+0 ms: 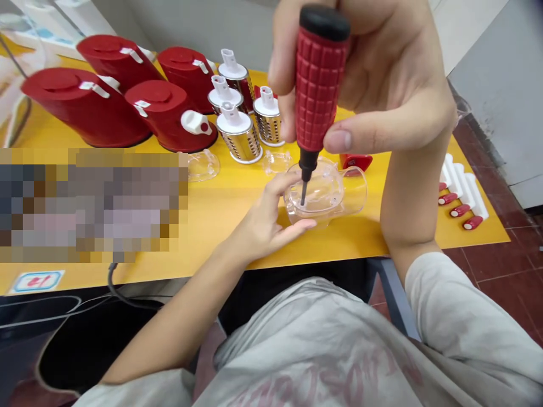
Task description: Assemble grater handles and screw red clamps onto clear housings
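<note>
A clear plastic housing (322, 195) with a short round tube on its right side rests on the table near the front edge. My left hand (267, 217) grips its left side, thumb in front and fingers behind. Above it, my right hand (386, 85) is closed around the red ribbed handle of a screwdriver (320, 90) with a black cap. The screwdriver points down, and its tip meets the near left part of the housing. Whether a screw sits under the tip is too small to tell. Just behind the housing lies a small red part (356, 163).
Several red machine bodies (163, 113) stand at the back left. Beside them are several metal grater drums (240, 135) with white tops. Clear plastic pieces (203, 165) lie in front. White handles with red ends (473, 209) line the right edge of the yellow table (220, 209).
</note>
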{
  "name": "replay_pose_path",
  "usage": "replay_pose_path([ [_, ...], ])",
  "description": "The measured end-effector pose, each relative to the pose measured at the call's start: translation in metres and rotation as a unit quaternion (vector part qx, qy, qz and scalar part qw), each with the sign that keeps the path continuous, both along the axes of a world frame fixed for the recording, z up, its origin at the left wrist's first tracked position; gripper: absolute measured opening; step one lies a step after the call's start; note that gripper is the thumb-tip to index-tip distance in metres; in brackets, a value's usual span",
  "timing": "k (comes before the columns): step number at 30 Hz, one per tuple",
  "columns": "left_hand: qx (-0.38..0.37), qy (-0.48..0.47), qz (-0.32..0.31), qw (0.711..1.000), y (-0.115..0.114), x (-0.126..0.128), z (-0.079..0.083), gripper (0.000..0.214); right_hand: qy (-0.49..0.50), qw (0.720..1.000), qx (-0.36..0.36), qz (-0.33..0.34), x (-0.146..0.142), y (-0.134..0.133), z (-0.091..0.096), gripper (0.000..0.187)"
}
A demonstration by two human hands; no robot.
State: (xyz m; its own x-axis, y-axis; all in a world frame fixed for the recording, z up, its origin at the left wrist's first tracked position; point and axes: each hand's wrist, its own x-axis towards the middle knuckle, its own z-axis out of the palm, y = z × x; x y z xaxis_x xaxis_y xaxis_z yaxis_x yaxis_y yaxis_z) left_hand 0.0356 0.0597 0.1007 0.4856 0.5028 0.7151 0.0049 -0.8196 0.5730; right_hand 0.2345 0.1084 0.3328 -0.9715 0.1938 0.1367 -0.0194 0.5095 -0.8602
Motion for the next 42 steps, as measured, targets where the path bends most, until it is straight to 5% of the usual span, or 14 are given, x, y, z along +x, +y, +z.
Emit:
replay_pose_path([
  [5, -0.002, 0.018, 0.009, 1.0, 0.001, -0.002, 0.004, 0.096, -0.023, 0.996, -0.022, -0.08, 0.012, -0.006, 0.007, 0.089],
  [12, -0.009, 0.027, 0.016, 0.999, -0.001, -0.005, 0.005, 0.093, 0.088, 0.977, 0.011, -0.192, 0.033, -0.041, 0.001, 0.059],
  [19, -0.024, 0.019, -0.006, 1.0, -0.002, 0.003, 0.016, 0.083, 0.126, 0.977, -0.048, -0.163, 0.024, -0.057, 0.001, 0.054],
  [28, -0.067, 0.02, -0.03, 0.997, -0.002, 0.005, 0.024, 0.081, 0.194, 0.972, -0.011, -0.135, 0.028, -0.048, -0.017, 0.054],
  [42, -0.075, 0.024, -0.048, 0.996, 0.004, 0.008, 0.023, 0.084, 0.19, 0.964, 0.004, -0.188, 0.036, -0.048, -0.014, 0.047],
])
